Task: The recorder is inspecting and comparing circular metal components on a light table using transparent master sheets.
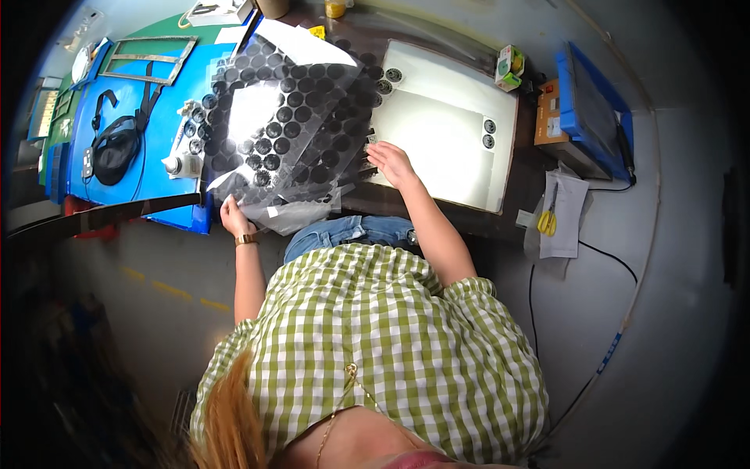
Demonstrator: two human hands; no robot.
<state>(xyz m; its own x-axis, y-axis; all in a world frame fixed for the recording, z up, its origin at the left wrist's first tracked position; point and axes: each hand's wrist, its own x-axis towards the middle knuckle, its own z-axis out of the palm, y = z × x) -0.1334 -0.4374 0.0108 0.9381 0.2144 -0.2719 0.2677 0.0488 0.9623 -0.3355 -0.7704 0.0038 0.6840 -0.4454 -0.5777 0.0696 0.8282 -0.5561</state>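
Note:
A large clear plastic sheet (308, 98) printed with rows of black discs is raised at a tilt in front of me, with glare across it. My left hand (233, 217) pinches its near left corner, the wrist wearing a watch or bracelet. By the sheet's right edge, my right hand (391, 162) has its fingers stretched out toward it; whether they touch it I cannot tell. Under that hand lies a lit white panel (445, 168), with a pair of round black-and-white prints (489, 133) at its right side and more prints at its upper left.
On the blue mat (74, 160) at left are a black pouch (117, 150), a white bottle (185, 166) and a rectangular frame (148, 59). Right of the panel stand a small green box (509, 67) and a blue-framed device (594, 109). Yellow scissors (548, 222) hang by the table edge.

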